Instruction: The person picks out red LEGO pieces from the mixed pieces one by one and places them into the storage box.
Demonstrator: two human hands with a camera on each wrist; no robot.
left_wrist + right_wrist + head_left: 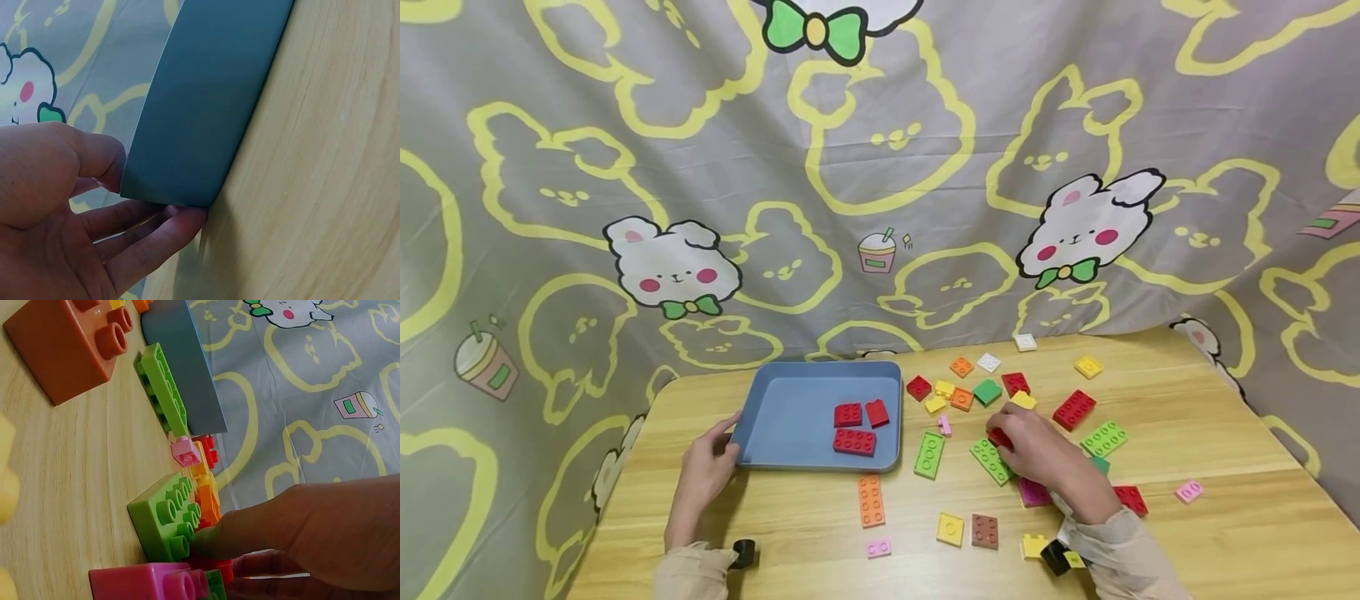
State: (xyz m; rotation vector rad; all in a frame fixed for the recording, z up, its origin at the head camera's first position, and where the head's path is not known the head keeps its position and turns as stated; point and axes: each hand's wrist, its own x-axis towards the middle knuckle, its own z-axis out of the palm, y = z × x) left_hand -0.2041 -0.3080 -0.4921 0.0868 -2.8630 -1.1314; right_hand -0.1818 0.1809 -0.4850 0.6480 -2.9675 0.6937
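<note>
A blue tray stands on the table with several red bricks in its right half. At the tray's left end my left hand grips the wall near the front corner; in the left wrist view the thumb lies by the rim and the fingers reach the lower edge. My right hand pinches a red brick, mostly hidden by the fingers, just beside a light green brick. In the right wrist view the thumb presses against that red brick, close to a magenta brick.
Loose bricks lie around the right hand, among them a red brick, a green brick and a brown brick. An orange brick lies in front of the tray. A patterned curtain hangs behind the table.
</note>
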